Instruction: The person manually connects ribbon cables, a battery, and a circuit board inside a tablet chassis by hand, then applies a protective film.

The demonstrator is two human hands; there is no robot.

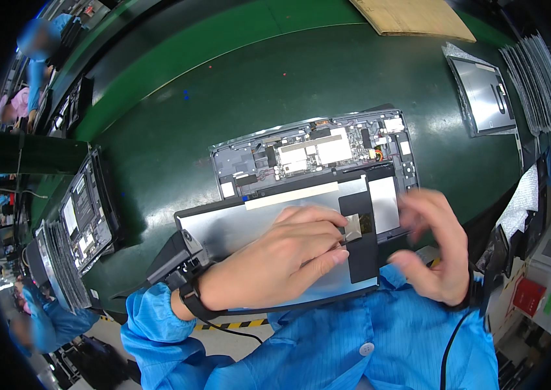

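Observation:
A flat silver panel with black edging (236, 229), which looks like a laptop's display panel, lies tilted across the near part of an open laptop base (243, 159) with its circuit board exposed. My left hand (282, 253) rests over the panel, fingers bent and drawn together beside a small shiny foil tab (353, 228). Whatever lies between its thumb and fingertips is hidden. My right hand (436, 244) is raised at the right edge of the panel and the laptop base, its thumb and fingers apart with nothing between them.
On the green table (171, 130), another opened laptop base (84, 214) sits at left by stacked thin parts (61, 266). At right are a silver panel on bubble wrap (483, 97) and a stack of wrapped panels (537, 84). A cardboard sheet (418, 18) lies at the far edge.

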